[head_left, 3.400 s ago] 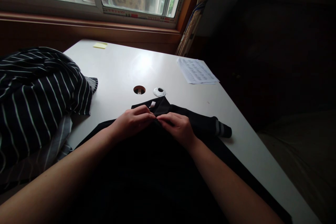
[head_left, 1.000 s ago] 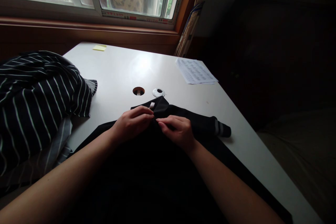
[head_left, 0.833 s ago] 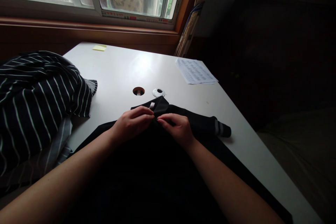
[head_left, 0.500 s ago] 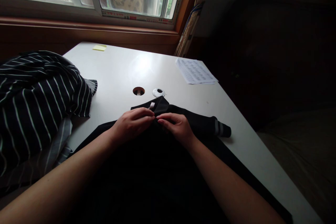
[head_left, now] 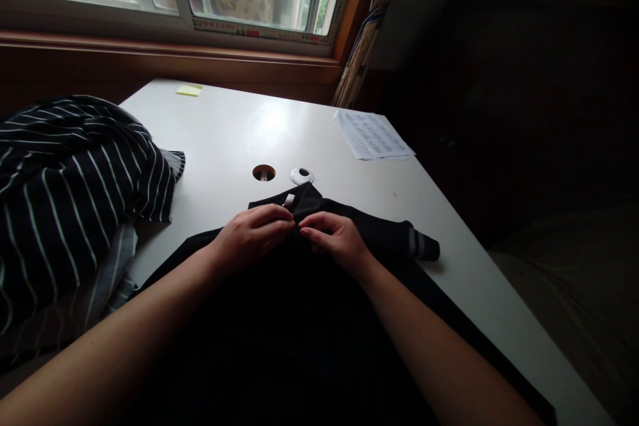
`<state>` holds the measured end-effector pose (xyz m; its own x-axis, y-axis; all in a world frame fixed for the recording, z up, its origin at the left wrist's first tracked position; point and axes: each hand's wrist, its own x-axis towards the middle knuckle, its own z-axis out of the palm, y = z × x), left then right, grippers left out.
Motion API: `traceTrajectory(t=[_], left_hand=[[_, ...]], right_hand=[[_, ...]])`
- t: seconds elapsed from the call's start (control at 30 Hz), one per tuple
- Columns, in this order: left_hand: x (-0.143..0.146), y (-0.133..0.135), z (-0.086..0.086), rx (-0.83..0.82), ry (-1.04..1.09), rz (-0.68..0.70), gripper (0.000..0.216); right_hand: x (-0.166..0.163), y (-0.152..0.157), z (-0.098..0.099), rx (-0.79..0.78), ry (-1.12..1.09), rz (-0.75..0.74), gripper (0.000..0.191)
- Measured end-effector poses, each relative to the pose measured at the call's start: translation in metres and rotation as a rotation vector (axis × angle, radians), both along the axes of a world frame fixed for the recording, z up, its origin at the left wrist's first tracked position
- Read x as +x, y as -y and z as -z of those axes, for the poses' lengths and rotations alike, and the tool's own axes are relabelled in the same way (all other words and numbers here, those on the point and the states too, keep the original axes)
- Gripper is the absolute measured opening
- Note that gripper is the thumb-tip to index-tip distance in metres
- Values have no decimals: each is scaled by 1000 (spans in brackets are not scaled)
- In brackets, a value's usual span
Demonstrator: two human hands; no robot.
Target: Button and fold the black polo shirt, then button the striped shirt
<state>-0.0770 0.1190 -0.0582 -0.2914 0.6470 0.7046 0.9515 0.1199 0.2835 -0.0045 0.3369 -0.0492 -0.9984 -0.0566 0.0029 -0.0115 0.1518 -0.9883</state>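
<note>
A black collared shirt [head_left: 299, 319] lies spread over the near part of a white table [head_left: 224, 140]. Its collar points toward the window, with a small white label inside the neck. One sleeve, banded in grey near the cuff, stretches out to the right. Just below the collar, my left hand [head_left: 254, 233] pinches the front of the shirt. Close beside it, my right hand [head_left: 337, 239] pinches the same dark cloth, the fingertips of both hands nearly touching. Any button between the fingers is too dark and small to make out.
At the left a black-and-white striped garment [head_left: 74, 200] is heaped up. Beyond the collar are a round cable hole [head_left: 264, 174] and its white cover [head_left: 301, 176]. Printed papers [head_left: 372, 135] lie at the right edge, a yellow sticky note [head_left: 189, 90] at the far left.
My right hand's fingertips have shifted very slightly up and away from the left ones. The left hand and the shirt look almost unmoved.
</note>
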Motion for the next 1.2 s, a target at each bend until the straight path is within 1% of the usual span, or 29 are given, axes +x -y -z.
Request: traceTrajectory(t=[0.37,0.67,0.8,1.03,1.2], left_hand=[[0,1,-2,-58,-60,10,16],[2,-3,0,-52,-25,10,16],[3,-4,-1,-32,39,24,16],[0,-7,-2,15,226,61,14],[-3,-7,-5,25,363,10,16]], right_hand=[[-3,-4,2,-42,83,-80,34],[-3,-4,3,-26,83,-122,35],[-3,-4,4,-21,73,-124,34],[-3,-3,7,1,53,-103,32],[-3,-1,8,5,34,-63,30]])
